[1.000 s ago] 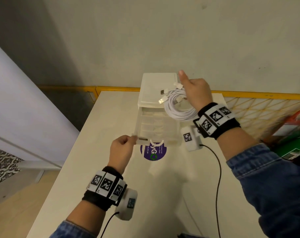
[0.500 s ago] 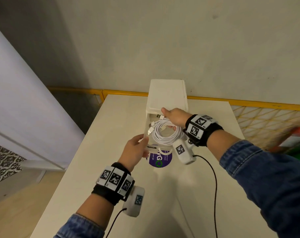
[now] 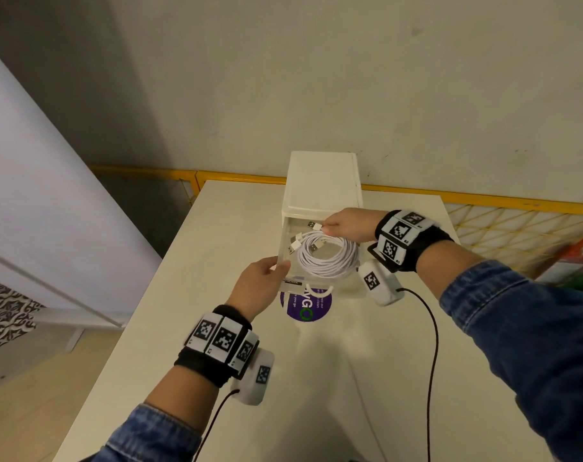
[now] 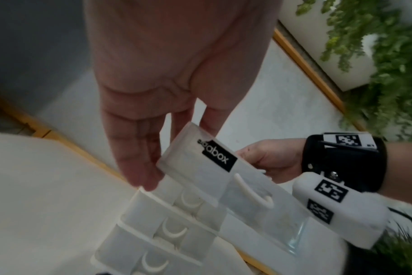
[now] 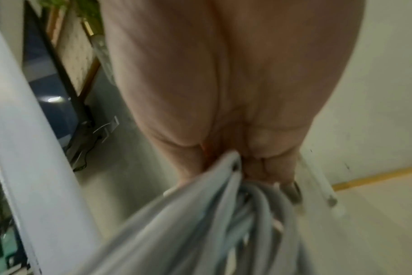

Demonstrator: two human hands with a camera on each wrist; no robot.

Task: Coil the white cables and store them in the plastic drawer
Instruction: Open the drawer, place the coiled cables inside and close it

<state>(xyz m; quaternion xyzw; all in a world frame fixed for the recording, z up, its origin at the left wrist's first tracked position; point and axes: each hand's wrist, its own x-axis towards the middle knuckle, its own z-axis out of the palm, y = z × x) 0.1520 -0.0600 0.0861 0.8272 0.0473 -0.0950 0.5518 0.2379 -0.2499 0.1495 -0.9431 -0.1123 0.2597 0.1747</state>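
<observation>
A coil of white cables [image 3: 328, 258] with USB plugs lies inside the pulled-out clear top drawer [image 3: 317, 284] of a white plastic drawer unit [image 3: 322, 181]. My right hand [image 3: 345, 225] reaches into the back of the drawer and pinches the cables [image 5: 200, 214] near the plugs. My left hand [image 3: 261, 283] grips the drawer's front left corner, thumb on the rim; in the left wrist view the fingers [image 4: 139, 160] lie along the drawer front [image 4: 214, 167] with its black label. Lower drawers [image 4: 167, 228] with curved handles stay closed.
The unit stands on a cream table [image 3: 183, 311] over a purple round sticker [image 3: 307, 306]. A black wire [image 3: 432, 345] trails from my right wrist across the table. A yellow railing [image 3: 483, 200] and mesh run behind; green plants [image 4: 376, 55] show at the right.
My right hand brought the coil down from above the unit into the open drawer. The left hand kept holding the drawer's front corner.
</observation>
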